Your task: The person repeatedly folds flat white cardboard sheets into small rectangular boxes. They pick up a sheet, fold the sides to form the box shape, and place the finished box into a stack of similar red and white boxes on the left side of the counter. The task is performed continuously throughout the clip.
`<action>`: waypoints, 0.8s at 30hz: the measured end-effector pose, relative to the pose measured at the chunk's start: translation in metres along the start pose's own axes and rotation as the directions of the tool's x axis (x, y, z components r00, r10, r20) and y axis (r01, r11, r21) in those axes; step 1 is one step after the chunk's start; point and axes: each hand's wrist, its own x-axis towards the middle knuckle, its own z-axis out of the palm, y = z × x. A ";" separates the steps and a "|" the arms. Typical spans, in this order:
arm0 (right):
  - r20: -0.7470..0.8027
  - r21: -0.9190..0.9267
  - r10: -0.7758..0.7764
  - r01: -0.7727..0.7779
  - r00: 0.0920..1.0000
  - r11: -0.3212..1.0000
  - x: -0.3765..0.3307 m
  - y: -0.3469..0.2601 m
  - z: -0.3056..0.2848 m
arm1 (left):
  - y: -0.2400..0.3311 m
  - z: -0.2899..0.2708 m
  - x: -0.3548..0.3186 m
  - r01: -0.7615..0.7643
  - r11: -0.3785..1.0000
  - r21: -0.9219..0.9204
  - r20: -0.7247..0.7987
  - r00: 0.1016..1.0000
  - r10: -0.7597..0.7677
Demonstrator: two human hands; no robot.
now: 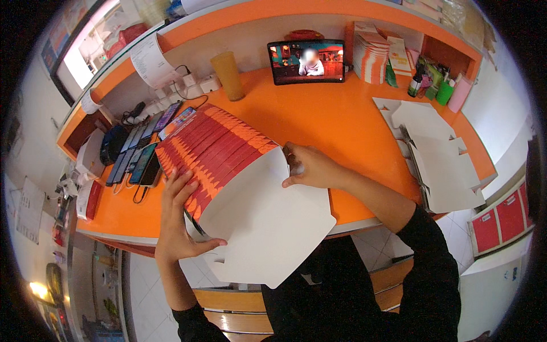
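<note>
I see red cartons, apparently formed and nested, at the desk's near edge, white front flap open. Left hand: fingers spread along their side; right hand: fingers pinching the rim. White cartons by the right edge look unassembled.

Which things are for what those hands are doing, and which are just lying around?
For the job:
red-and-orange cartons, held by left hand and right hand
white cardboard at right, probably

Just lying around:
tablet
yellow cup
phones
</note>
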 end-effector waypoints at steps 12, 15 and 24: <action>-0.070 0.016 0.023 -0.022 0.997 1.000 0.006 0.009 0.012 | 0.009 0.000 -0.004 0.015 0.998 0.057 0.040 0.999 -0.018; -0.088 -0.153 -0.079 0.065 0.993 0.986 0.007 0.001 0.009 | 0.009 -0.003 -0.004 0.017 0.999 0.048 0.033 0.999 -0.018; -0.176 0.081 -0.434 0.452 0.884 0.888 0.020 -0.020 -0.018 | 0.005 0.010 -0.003 0.083 0.996 -0.027 -0.204 0.975 -0.087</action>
